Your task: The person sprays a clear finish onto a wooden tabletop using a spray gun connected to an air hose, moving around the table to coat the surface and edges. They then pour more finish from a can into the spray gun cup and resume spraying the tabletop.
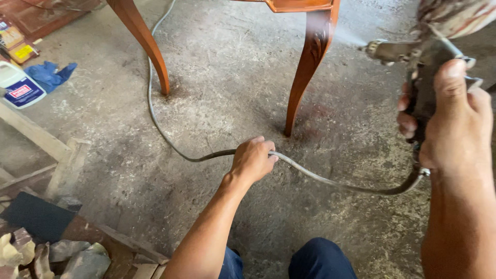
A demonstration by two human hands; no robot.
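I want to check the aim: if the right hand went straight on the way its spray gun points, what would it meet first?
Probably the carved wooden leg: the right hand points the spray gun left at it, mist between them. Depth is unclear.

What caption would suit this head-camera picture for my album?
Right hand aims a spray gun at a curved wooden furniture leg while the left hand grips the air hose.

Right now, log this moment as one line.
right hand: grips spray gun, spraying chair leg | left hand: holds hose
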